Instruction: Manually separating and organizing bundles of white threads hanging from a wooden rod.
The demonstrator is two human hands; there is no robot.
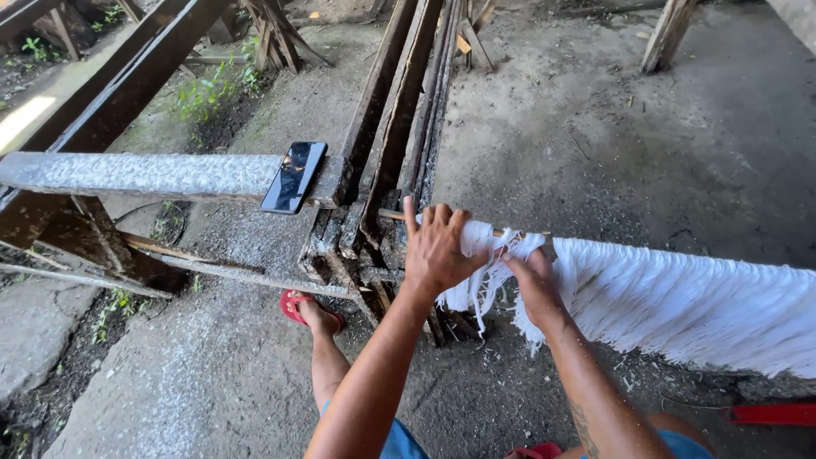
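White fibre strands (680, 306) hang as a thick fringe from a thin wooden rod (395, 215), and both hands work at the near end of that fringe. The left hand (435, 248) lies over the rod with fingers spread and curled down, gripping a small bunch of loose strands (480, 280) against it. Just beside it, touching the same bunch, the right hand (534, 276) is closed narrow, pinching strands where the fringe begins.

Judging by how things lie, most of the work looks done: away from the right hand the fringe hangs dense and even to the picture's edge, while only the tangled bunch between the two hands is still unsorted, and a short bare stretch of rod shows beyond the left hand.

No bin, basket or other container is in view, so nothing can be said of contents. Beyond the left hand a black smartphone (294, 176) rests flat on a grey weathered beam (144, 174), well apart from the fibres. Dark wooden frame timbers (387, 127) run away from the hands across the concrete floor (595, 144)
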